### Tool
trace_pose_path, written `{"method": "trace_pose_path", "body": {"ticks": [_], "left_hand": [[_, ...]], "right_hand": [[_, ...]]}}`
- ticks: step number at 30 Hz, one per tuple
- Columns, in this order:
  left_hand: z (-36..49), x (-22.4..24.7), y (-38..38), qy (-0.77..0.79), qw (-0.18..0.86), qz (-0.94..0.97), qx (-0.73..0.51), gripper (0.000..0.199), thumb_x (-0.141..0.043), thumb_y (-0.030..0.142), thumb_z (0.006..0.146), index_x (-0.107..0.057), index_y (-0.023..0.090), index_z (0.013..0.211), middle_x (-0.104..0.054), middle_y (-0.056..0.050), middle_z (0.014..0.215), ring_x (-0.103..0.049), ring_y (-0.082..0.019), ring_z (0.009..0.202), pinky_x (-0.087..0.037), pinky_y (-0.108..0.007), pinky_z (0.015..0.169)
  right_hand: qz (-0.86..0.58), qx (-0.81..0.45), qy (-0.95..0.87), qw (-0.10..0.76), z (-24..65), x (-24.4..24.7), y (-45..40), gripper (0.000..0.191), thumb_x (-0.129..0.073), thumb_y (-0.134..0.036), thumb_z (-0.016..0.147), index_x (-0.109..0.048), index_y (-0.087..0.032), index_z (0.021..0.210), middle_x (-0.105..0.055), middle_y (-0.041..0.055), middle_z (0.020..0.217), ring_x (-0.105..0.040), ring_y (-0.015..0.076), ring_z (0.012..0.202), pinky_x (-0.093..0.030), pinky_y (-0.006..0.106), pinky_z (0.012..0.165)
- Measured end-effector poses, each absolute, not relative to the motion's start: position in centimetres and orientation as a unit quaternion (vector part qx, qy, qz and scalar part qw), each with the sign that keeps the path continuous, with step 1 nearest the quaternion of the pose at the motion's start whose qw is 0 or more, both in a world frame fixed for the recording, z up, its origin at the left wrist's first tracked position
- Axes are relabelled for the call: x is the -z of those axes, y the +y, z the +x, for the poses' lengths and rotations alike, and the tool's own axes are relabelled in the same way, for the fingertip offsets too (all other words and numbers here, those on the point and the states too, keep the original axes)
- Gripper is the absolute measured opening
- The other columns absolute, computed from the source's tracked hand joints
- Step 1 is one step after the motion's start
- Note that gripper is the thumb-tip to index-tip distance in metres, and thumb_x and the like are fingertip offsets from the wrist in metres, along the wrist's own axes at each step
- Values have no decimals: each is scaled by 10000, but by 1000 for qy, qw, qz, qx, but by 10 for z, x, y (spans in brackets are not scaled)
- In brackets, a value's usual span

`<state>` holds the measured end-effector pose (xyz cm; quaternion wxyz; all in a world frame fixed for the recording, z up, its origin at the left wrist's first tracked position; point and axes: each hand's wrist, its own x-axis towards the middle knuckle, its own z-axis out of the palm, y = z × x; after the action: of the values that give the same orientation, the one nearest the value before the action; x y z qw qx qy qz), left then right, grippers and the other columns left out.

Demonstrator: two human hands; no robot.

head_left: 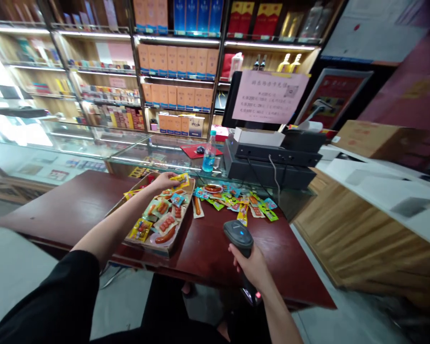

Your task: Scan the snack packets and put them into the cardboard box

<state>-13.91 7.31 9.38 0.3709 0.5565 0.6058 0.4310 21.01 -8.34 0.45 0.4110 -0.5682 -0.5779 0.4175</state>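
My left hand (pixel 165 182) grips a yellow snack packet (pixel 181 179) above the far end of a shallow cardboard box (pixel 170 251). Inside the box lie several packaged sausages (pixel 166 222) and other small snack packets, among them a yellow one (pixel 141 230) at the near left corner. My right hand (pixel 252 263) is wrapped round the handle of a black barcode scanner (pixel 238 234), held over the table's front edge with its head pointing away from me. Right of the box, a loose pile of colourful snack packets (pixel 232 198) is spread along the back of the table.
The dark red wooden table (pixel 208 246) meets a glass counter (pixel 157 148). On the counter stand a bottle of blue liquid (pixel 209 155), a monitor with a pink paper sign (pixel 268 98) and a black cash drawer (pixel 268 165). A wooden cabinet (pixel 365 229) flanks the right side.
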Motion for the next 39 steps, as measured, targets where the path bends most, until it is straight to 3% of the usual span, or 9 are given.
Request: {"method": "trace_pose_path", "body": {"ticks": [4,9,17,22,25,33,39], "left_hand": [[-194,-105,53,644,326,542,-430,479,-853,437,503,-685,134,834,-641,3,616,-520,-91,519,-374,-206,499],[-194,-99,47,633,337,555,-420,469,-850,457,500,-680,143,804,-622,11,627,-511,-86,530,-365,-197,487],[-95,-86,75,557,416,621,-362,479,-832,465,537,-681,132,846,-598,22,612,-489,-77,534,-356,-189,498],[-11,-58,103,486,458,672,-320,448,-829,451,547,-679,132,824,-594,24,611,-474,-72,523,-333,-187,483],[34,-39,114,459,468,697,-289,438,-825,444,550,-683,131,822,-618,11,643,-512,-85,554,-357,-192,499],[107,-3,130,512,331,777,-155,398,-750,418,672,-684,149,956,-665,-20,789,-607,-143,698,-411,-216,583],[125,12,126,530,211,817,-84,523,-696,563,687,-628,161,1015,-689,-90,925,-648,-232,861,-455,-270,699]], "right_hand": [[-558,-430,-589,395,197,2,-77,390,-647,-523,772,-597,-154,889,-620,-6,515,-518,123,357,-415,230,369],[-547,-440,-592,396,194,4,-75,381,-649,-516,774,-587,-161,897,-617,-13,525,-524,124,363,-417,228,368],[-569,-418,-565,428,220,1,-85,366,-643,-504,775,-568,-171,908,-647,0,600,-532,117,385,-421,220,358],[-590,-406,-542,440,241,-4,-93,362,-642,-488,775,-564,-169,926,-668,29,675,-565,126,427,-442,222,374],[-606,-396,-527,445,254,-7,-97,355,-645,-483,775,-561,-167,914,-649,18,626,-559,131,423,-447,226,382],[-657,-382,-477,442,287,-10,-108,391,-648,-514,750,-589,-154,892,-594,-13,509,-546,133,394,-435,219,378],[-668,-380,-462,442,295,-9,-113,370,-640,-497,759,-590,-153,885,-587,-13,501,-547,133,400,-420,211,376]]}}
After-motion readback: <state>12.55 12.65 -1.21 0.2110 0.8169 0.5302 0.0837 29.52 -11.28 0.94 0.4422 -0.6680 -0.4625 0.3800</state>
